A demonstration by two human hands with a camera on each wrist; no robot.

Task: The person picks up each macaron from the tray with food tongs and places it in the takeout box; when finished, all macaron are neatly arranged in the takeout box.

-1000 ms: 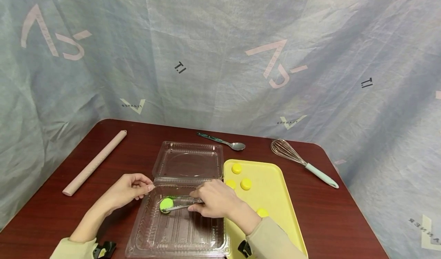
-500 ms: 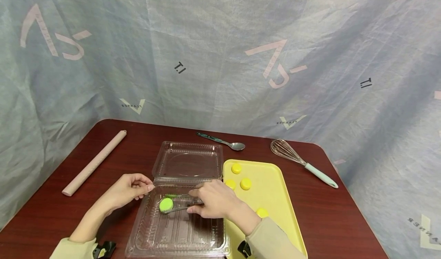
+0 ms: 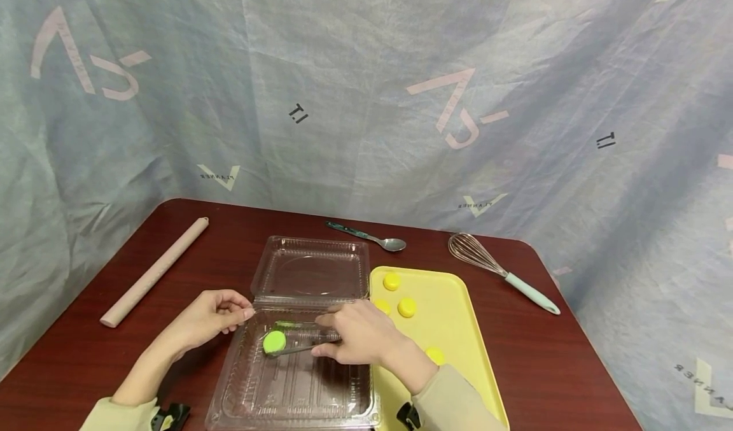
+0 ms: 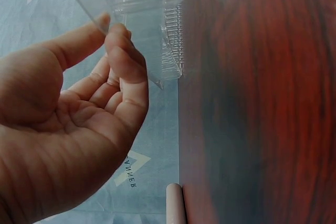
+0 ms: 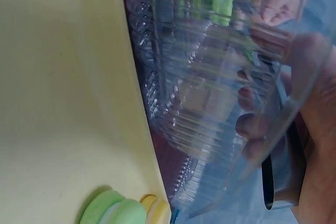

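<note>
- Tongs (image 3: pixel 294 350) stand slightly wider about the green macaron (image 3: pixel 274 342) than a second ago; otherwise little has shifted.
- Left hand (image 3: pixel 212 316): its grip is narrow, thumb and fingertips pinching the edge of the clear box (image 3: pixel 275 396). Light, steady pressure should serve best, since such thin plastic probably flexes.
- Inside the box, toward its far left, the green macaron lies between the tongs' arms; whether both touch it I cannot tell. It looks round, bright lime and smooth on top.
- If this is the release, part the arms evenly and only just enough, then draw back level, so neither drags or rolls it.
- Right hand (image 3: pixel 361 332): its grip holds the tongs, thumb on the near arm, fingers on the far one; staying off the box's right wall would help.
- Tray (image 3: pixel 452 329): yellow macarons (image 3: pixel 406 307) sit there; the right wrist view shows a second green macaron (image 5: pixel 113 208), pale in the middle.
</note>
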